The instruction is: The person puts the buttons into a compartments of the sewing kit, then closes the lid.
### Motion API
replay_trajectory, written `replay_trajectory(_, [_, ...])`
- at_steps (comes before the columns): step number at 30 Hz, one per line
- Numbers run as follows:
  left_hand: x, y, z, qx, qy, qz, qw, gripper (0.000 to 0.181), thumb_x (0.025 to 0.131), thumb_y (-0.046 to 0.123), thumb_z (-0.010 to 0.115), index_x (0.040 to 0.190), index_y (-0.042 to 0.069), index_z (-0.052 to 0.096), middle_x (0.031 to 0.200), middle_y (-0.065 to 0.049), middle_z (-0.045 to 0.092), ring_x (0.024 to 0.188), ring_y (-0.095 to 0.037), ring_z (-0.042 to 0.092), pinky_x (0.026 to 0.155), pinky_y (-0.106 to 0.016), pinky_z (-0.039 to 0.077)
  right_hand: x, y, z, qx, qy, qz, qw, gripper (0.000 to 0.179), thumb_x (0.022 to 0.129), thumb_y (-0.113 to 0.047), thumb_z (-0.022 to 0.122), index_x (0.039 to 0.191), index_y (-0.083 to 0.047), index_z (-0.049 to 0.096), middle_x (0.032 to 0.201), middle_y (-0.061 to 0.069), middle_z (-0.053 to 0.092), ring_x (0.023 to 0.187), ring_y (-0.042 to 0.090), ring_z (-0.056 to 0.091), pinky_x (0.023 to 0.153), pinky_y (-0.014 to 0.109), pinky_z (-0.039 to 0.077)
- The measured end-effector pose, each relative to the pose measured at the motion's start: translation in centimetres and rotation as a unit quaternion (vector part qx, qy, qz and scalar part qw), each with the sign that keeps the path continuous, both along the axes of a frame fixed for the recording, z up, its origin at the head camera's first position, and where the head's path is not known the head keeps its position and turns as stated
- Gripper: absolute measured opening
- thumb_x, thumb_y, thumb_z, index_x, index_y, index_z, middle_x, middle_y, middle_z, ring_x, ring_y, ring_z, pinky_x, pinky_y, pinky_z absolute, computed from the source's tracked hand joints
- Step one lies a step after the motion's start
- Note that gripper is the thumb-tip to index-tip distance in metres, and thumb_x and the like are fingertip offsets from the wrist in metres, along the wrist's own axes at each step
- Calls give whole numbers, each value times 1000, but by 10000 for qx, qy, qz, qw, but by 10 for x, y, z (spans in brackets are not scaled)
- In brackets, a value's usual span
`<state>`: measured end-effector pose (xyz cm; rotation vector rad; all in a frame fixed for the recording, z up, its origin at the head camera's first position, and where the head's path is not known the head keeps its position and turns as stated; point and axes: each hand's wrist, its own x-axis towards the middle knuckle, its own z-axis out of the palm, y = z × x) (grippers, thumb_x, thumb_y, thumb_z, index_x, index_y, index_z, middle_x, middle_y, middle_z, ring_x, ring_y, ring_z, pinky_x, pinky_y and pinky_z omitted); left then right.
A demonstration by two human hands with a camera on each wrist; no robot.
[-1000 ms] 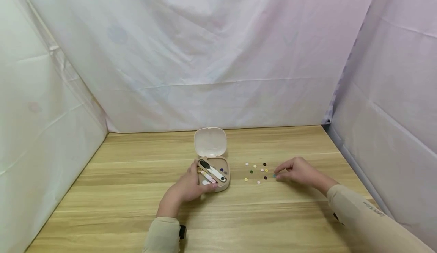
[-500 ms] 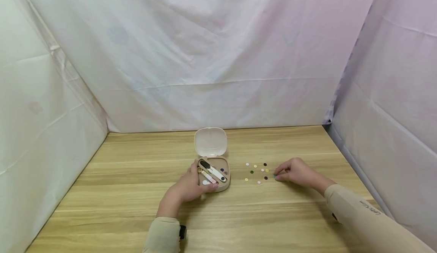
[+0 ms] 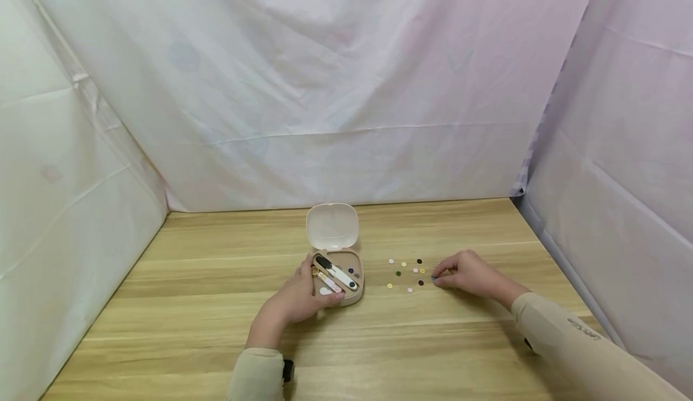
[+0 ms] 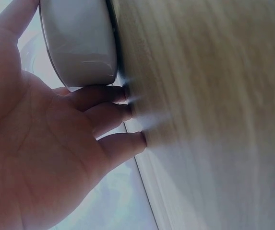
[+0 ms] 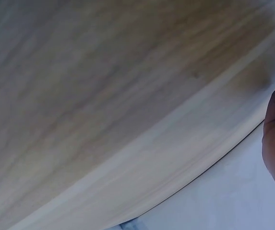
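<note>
A small beige sewing box (image 3: 354, 297) stands on the table with its lid (image 3: 332, 226) raised. My left hand (image 3: 295, 296) holds its left side and front corner, thumb over the front rim. In the left wrist view, the other fingers of that hand rest against the box wall and the table. Inside the box lie black-and-white thread snips (image 3: 337, 273), a pink-and-yellow strip (image 3: 329, 282), a white round piece (image 3: 325, 291) and a dark blue button (image 3: 351, 270). To the right, my right hand (image 3: 468, 273) pinches a blue button (image 3: 434, 278), mostly hidden by the fingertips.
Several loose buttons lie between the box and my right hand, among them a green button (image 3: 398, 273), a yellow button (image 3: 390, 285), a pink button (image 3: 409, 290) and a black button (image 3: 419, 261). White cloth (image 3: 346, 88) hangs behind the table and at both sides.
My right thumb and fingertips have come closer together over the blue button, covering more of it. The left hand keeps its hold on the box.
</note>
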<state>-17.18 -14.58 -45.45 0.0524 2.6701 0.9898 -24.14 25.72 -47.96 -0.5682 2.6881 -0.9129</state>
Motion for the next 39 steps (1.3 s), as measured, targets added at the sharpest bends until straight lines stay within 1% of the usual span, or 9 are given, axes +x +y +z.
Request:
replay_trajectory(4, [1,0,1,13,36,25,10000,133,83,68,82,171,4,5,173,-31,24,154,-56,35,124,-70,34,1,0,0,24,56,73,10000,4,91,-19,84,95,-19,85,104,1,83,84,9,60,70,19,48])
replay_trajectory(7, [1,0,1,8,17,24,10000,133,83,68,82,171,5,5,173,-32,24,155,-55,34,125,-69,33,3,1,0,14,93,177,9998,4,93,-18,82,97,-18,84,103,1,82,77,5,57,65,19,46])
replay_trajectory(15, [2,0,1,33,-22,29,10000,132,84,67,82,171,5,5,173,-31,23,156,-55,33,125,-69,32,4,0,-3,-26,350,369,9987,5,96,-20,79,95,-15,82,88,-6,78,64,-1,47,57,18,42])
replay_trajectory(20, [3,1,3,15,-49,12,10000,132,84,67,82,171,4,6,172,-32,24,156,-55,34,125,-68,33,5,0,-6,15,660,547,9963,6,96,-19,79,92,-15,80,74,-12,69,61,-3,45,56,19,42])
replay_trajectory(23, [4,1,4,40,-66,-2,10000,131,84,66,82,171,3,6,172,-32,24,156,-54,34,126,-67,34,6,0,-7,-6,760,591,9953,5,95,-17,80,90,-16,79,67,-15,58,59,-4,40,53,19,37])
replay_trajectory(28, [3,2,5,59,-38,-29,10000,131,84,67,81,171,3,6,173,-32,24,156,-54,34,126,-67,33,5,-1,-6,-115,674,323,9971,4,95,-17,80,92,-15,78,61,-15,46,54,-3,35,50,18,32])
replay_trajectory(31, [2,1,6,-15,-47,-66,10000,132,84,68,81,171,3,5,173,-32,23,156,-54,34,126,-67,33,4,-5,-3,-250,528,135,9982,5,95,-18,80,94,-13,79,59,-14,42,52,-1,34,49,18,31])
replay_trajectory(35, [2,0,6,-59,-75,-92,9999,132,85,69,80,171,2,5,172,-33,23,155,-54,35,126,-67,34,0,-13,3,-495,384,-45,9980,6,95,-17,78,96,-11,80,58,-12,39,52,0,32,49,18,31])
replay_trajectory(39, [1,0,6,-2,-58,-52,10000,131,85,68,80,170,2,6,172,-34,25,155,-53,36,125,-66,35,-3,-22,11,-700,389,-126,9967,5,95,-16,77,97,-12,80,58,-12,34,53,1,30,50,19,31])
